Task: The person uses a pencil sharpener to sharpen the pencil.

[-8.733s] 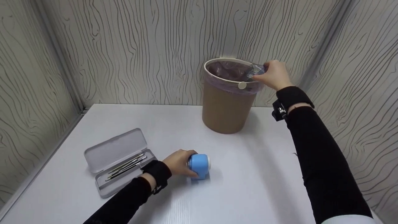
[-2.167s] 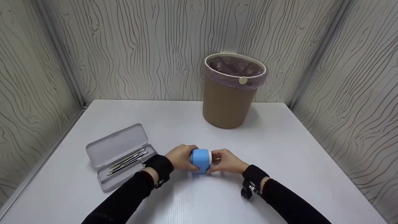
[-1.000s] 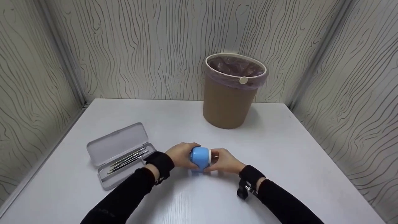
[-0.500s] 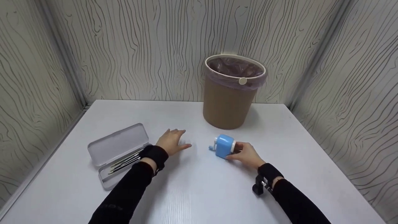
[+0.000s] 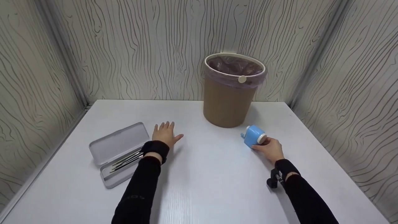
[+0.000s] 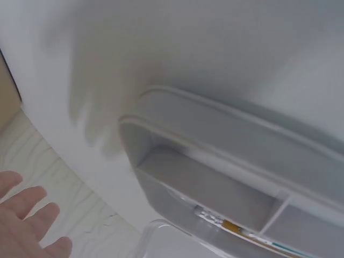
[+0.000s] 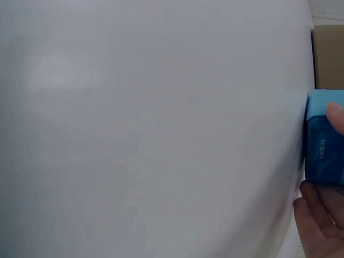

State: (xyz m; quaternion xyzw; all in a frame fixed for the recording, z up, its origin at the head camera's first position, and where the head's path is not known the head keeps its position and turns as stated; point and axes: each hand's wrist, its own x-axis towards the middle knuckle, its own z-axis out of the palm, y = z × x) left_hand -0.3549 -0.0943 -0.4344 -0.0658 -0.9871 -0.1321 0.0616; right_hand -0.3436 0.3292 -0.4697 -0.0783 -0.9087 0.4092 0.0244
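Note:
My right hand (image 5: 271,150) grips a blue pencil sharpener (image 5: 254,135) with a small crank handle at the right side of the white table. Fingers and thumb are around its near end, by a white round part. Through the right wrist view, the sharpener's translucent dark blue drawer (image 7: 323,150) shows at the edge. My left hand (image 5: 164,134) has its fingers spread, holding nothing, beside a grey pencil case (image 5: 119,141). The case lies open with several pencils (image 5: 127,161) in its tray. From the left wrist, the case's divided tray (image 6: 215,188) is seen close up.
A brown bin (image 5: 227,104) with a purple liner bag (image 5: 236,82) over its cream rim stands at the back, right of centre. Wood-patterned panels (image 5: 149,56) enclose the table (image 5: 202,186) at the back and sides.
Earlier, my right hand held a clear wrapper at the bin, then joined my left on the sharpener. My left hand has since let go and moved left; my right has carried the sharpener rightward.

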